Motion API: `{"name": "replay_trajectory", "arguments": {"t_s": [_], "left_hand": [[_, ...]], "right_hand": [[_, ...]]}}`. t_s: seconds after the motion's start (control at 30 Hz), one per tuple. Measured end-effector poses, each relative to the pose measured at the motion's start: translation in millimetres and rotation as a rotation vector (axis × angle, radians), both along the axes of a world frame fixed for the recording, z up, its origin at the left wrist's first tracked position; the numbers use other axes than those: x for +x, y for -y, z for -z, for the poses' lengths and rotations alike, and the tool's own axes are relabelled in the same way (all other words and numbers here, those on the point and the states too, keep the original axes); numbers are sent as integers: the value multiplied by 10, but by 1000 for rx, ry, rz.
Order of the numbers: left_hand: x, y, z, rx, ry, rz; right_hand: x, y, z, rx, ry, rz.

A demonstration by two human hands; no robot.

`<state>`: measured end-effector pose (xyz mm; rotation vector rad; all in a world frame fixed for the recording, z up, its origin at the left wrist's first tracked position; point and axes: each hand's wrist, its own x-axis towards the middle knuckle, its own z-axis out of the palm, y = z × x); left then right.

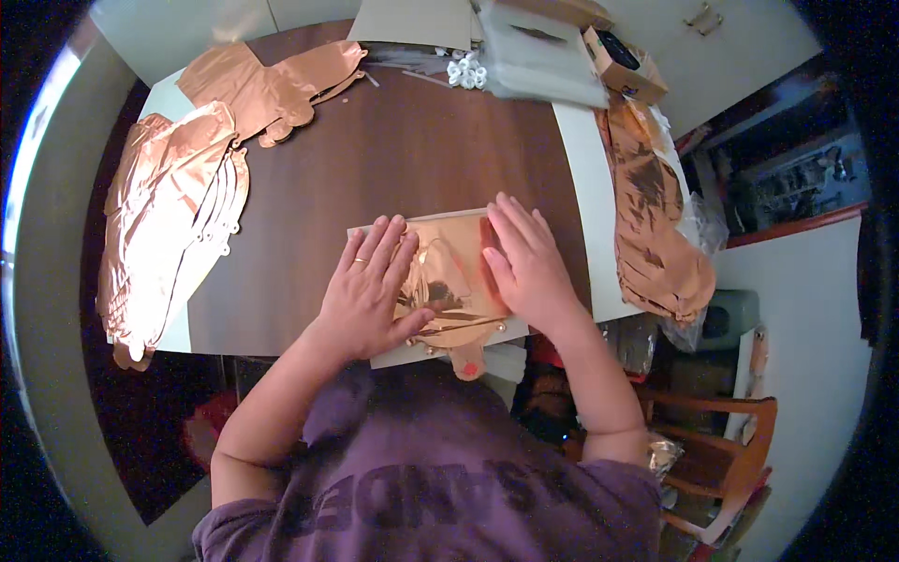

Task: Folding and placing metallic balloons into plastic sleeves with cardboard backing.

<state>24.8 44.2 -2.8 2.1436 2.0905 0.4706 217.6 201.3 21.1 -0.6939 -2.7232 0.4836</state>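
A folded rose-gold foil balloon (448, 281) lies on a pale card sheet (412, 354) at the near edge of the brown table (375, 159). My left hand (367, 290) rests flat on the balloon's left side, fingers spread, a ring on one finger. My right hand (524, 262) presses flat on the balloon's right side, fingers together. The balloon's round tab (468, 361) hangs over the card's front edge. Neither hand grips anything.
Piles of flat rose-gold foil balloons lie at the table's left (173, 215), back left (272, 84) and over the right edge (655, 215). Clear plastic bags (543, 56), a cardboard box (623, 61) and small white pieces (466, 70) sit at the back. A wooden chair (712, 450) stands at lower right.
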Motion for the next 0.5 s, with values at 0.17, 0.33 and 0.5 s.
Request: {"name": "replay_trajectory", "arguments": {"t_s": [0.17, 0.33, 0.5], "left_hand": [[38, -30, 38, 25, -51, -12], [38, -23, 28, 22, -70, -19], [68, -27, 16, 28, -69, -52]], "right_hand": [[-321, 409, 122, 49, -6, -144], [-287, 202, 273, 177, 85, -87], [-266, 121, 229, 138, 82, -119]]}}
